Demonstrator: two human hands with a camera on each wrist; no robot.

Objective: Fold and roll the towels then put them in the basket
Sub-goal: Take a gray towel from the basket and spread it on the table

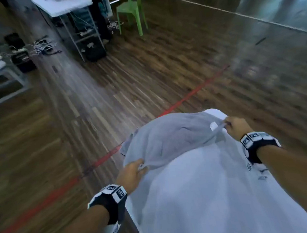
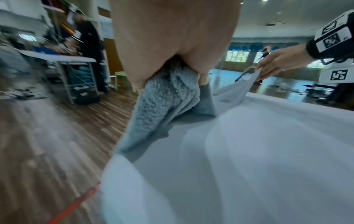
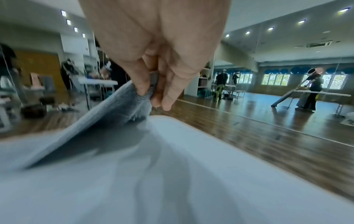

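Note:
A grey towel lies spread over the far end of a white table, its far edge hanging past the table end. My left hand pinches the towel's near left corner. My right hand pinches the near right corner, beside a small white label. Both corners are lifted a little above the table. In the left wrist view, the right hand shows holding its corner across the towel. No basket is in view.
Wooden floor with a red tape line surrounds the table. A green chair and a white table with black boxes under it stand far off. A mirror wall runs along the right.

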